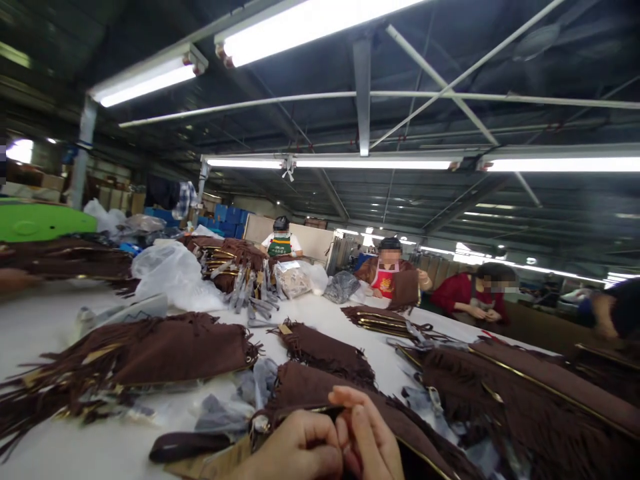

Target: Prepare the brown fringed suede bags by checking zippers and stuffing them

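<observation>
Currently the left hand (295,443) and the right hand (371,427) are meeting low in the view, the bottom edge cutting both off. Fingers are curling inward on both sides; whether either grip is clamping on anything cannot be told, the backs of the hands and the folded fingers hiding the spot between. Just beneath, a brown fringed piece (310,387) is lying on the white table (120,447), its near part running behind the hands and out of view. Left of the left hand, a dark strap (187,445) is looping over a tan paper strip (225,461); the hand is covering the strip's far end. Grey wrapping (225,413) is sitting nearby, its contents hard to make out. More fringed pieces (185,350) are spreading leftward; on the right, a fringed pile (550,393) is running past the frame edge. Across the table, a co-worker in a red apron (385,283) is holding up a brown panel (406,288). A blurred hand (13,279) is showing at the left edge, its owner out of view.
</observation>
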A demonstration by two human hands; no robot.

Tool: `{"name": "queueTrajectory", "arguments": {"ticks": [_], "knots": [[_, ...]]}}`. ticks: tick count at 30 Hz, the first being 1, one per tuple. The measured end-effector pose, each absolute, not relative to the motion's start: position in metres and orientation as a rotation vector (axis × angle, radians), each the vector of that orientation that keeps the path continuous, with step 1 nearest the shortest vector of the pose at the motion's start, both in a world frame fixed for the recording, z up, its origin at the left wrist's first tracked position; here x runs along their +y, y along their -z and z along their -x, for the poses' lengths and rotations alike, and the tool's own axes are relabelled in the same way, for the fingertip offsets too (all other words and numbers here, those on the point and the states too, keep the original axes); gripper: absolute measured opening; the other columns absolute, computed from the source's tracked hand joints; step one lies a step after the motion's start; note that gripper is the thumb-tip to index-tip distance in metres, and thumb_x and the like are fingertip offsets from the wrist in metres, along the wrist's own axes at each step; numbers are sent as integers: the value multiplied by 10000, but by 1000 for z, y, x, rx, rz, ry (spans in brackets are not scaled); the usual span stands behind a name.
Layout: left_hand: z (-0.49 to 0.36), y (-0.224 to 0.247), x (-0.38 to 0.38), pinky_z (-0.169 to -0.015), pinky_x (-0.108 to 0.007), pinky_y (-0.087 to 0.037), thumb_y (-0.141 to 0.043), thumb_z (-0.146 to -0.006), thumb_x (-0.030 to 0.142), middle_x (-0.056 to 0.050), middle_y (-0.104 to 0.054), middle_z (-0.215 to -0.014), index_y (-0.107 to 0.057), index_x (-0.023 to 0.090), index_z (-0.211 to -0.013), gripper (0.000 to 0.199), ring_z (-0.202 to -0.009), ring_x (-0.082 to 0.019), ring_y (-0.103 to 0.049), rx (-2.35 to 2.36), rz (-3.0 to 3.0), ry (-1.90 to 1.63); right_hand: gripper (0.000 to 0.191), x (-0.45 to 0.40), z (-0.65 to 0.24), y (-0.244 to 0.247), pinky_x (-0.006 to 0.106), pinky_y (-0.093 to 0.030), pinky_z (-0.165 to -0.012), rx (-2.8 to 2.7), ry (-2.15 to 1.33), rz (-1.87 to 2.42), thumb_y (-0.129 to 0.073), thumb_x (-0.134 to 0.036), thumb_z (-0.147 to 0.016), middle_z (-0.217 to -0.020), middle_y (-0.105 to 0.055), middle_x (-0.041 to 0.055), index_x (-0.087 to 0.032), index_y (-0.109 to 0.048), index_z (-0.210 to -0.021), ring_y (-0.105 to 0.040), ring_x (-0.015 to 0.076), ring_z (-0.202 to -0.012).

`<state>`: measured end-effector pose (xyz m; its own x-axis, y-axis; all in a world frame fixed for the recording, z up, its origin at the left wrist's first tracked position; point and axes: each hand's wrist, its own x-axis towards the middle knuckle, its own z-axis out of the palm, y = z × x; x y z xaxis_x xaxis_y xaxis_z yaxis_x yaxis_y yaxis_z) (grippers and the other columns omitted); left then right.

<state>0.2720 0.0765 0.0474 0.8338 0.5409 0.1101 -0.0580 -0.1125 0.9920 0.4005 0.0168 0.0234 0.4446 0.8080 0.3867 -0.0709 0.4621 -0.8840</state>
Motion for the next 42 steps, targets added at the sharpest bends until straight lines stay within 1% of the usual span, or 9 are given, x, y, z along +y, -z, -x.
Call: {"name": "queueTrajectory", "arguments": {"ticks": [3,5,9,18,26,30,33,38,42], "knots": [[-271,-46,79,-440,-200,-313,-599,-659,369,14,-577,-579,-536,168,-686,213,-446,-82,-435,399,-1496,-582,529,12,-416,-32,247,-540,-568,-880,-798,863,-700,-671,-780,-987,-736,107,-192,-736,-1002,-688,202,-763],[-268,-48,78,-454,-197,-338,-629,-651,399,0,-597,-598,-525,166,-688,258,-460,-81,-462,394,-1443,-610,480,8,-428,-38,282,-579,-632,-907,-825,949,-728,-648,-769,-1057,-731,110,-197,-742,-934,-705,240,-865],[-263,-50,75,-477,-195,-359,-653,-650,396,-4,-603,-609,-538,153,-696,272,-470,-72,-475,390,-1390,-626,476,-2,-441,-46,222,-536,-503,-1171,-825,1194,-697,-640,-801,-792,-722,75,-166,-745,-804,-687,193,-670],[-260,-48,75,-509,-201,-379,-675,-670,424,-9,-602,-630,-535,150,-698,309,-485,-70,-469,343,-1411,-594,524,1,-442,-36,222,-511,-470,-1347,-755,1358,-668,-632,-819,-928,-760,126,-177,-772,-1058,-715,245,-742],[-263,-50,74,-475,-194,-368,-646,-663,406,-6,-610,-625,-551,152,-711,275,-470,-72,-479,380,-1419,-591,516,9,-436,-33,180,-384,-410,-1294,-718,1302,-728,-663,-736,-613,-681,45,-170,-780,-879,-515,108,-458],[-263,-50,77,-392,-187,-277,-607,-711,468,18,-587,-562,-544,170,-760,309,-389,-68,-410,439,-1471,-626,460,9,-431,-30,146,-295,-376,-1281,-696,1221,-707,-628,-794,-680,-668,24,-176,-750,-874,-443,51,-418],[-260,-48,79,-384,-197,-219,-570,-751,463,60,-508,-490,-537,182,-757,283,-361,-67,-331,492,-1529,-667,452,9,-426,-27,129,-224,-340,-1196,-810,1144,-690,-618,-821,-619,-641,-2,-171,-720,-883,-384,22,-359],[-254,-49,78,-563,-213,-330,-563,-765,337,14,-545,-645,-601,142,-686,213,-609,-107,-440,459,-1716,-793,423,8,-420,-24,190,-512,-492,-1071,-903,1084,-838,-532,-710,-676,-700,18,-171,-732,-905,-637,121,-537],[-252,-52,76,-612,-224,-334,-505,-754,271,19,-524,-649,-582,150,-656,173,-661,-125,-446,506,-1804,-801,369,5,-418,-27,236,-576,-602,-1059,-941,1075,-857,-490,-700,-744,-726,18,-174,-705,-815,-699,160,-651]]}}
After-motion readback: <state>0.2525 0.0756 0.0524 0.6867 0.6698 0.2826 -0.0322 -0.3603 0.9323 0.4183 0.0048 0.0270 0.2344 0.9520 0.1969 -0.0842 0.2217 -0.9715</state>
